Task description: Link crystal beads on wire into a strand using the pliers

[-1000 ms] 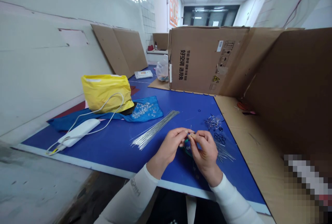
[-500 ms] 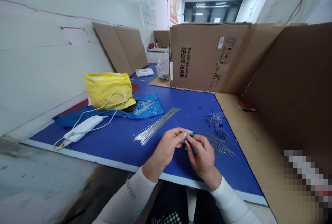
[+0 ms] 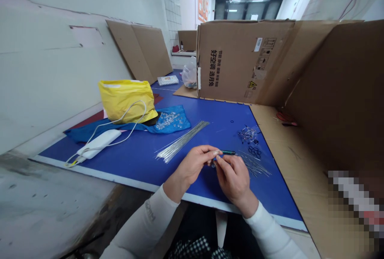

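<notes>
My left hand (image 3: 196, 163) is closed in a pinch over the blue table. A dark, slim rod with green marks (image 3: 228, 152) sticks out to the right from its fingertips; its other end is hidden. My right hand (image 3: 235, 175) is closed too, thumb and finger pressed close to the left fingertips. Something small and blue shows between the hands, too covered to name. Just right of my right hand lies a loose spread of thin metal wires (image 3: 255, 165). Black rings (image 3: 254, 152) and a tangle of small wire pieces (image 3: 248, 134) sit beyond it.
A bundle of straight metal wires (image 3: 183, 142) lies left of my hands. Clear beads (image 3: 169, 121) rest on a blue cloth (image 3: 144, 128) beside a yellow bag (image 3: 127, 101). A white power strip (image 3: 100, 144) trails its cable. Cardboard (image 3: 237, 63) walls the back and right.
The dark rod now points out to the right above my right hand, where before green parts showed between and below the fingers. Both hands stay together; the view has shifted slightly.
</notes>
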### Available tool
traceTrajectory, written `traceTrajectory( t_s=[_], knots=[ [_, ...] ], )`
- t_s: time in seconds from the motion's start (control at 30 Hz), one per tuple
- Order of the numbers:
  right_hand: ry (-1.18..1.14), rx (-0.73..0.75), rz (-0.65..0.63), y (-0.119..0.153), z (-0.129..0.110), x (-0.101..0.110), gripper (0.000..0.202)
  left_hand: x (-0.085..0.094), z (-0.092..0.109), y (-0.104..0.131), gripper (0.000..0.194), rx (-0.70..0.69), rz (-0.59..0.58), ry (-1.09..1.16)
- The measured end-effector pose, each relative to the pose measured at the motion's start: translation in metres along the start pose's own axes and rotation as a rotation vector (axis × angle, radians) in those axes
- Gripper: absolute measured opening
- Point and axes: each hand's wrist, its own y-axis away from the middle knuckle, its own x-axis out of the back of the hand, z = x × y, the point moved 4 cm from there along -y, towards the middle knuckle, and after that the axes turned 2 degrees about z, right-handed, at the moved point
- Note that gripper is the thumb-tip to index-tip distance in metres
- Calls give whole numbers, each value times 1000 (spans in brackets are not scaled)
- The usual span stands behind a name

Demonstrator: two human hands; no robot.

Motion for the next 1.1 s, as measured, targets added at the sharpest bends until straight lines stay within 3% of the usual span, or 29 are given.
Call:
traceTrajectory(
  t_s=[0.4, 0.7, 0.87, 1.0, 1.1],
  knots=[
    [38, 44, -67, 2, -1, 2, 33, 11, 4, 4, 29, 2, 68, -235],
    [43, 65, -86, 5, -2, -3, 34, 13, -3, 6, 27, -10, 108, -231],
    [13, -51, -109, 4, 4, 1, 27, 24, 2, 0, 27, -24, 130, -248],
    [46, -235, -315, 12, 26, -5, 19, 44, 14, -11, 28, -71, 203, -284],
    [87, -272, -554, 23, 39, -18, 36, 56, 21, -20, 30, -86, 235, -312]
  ],
)
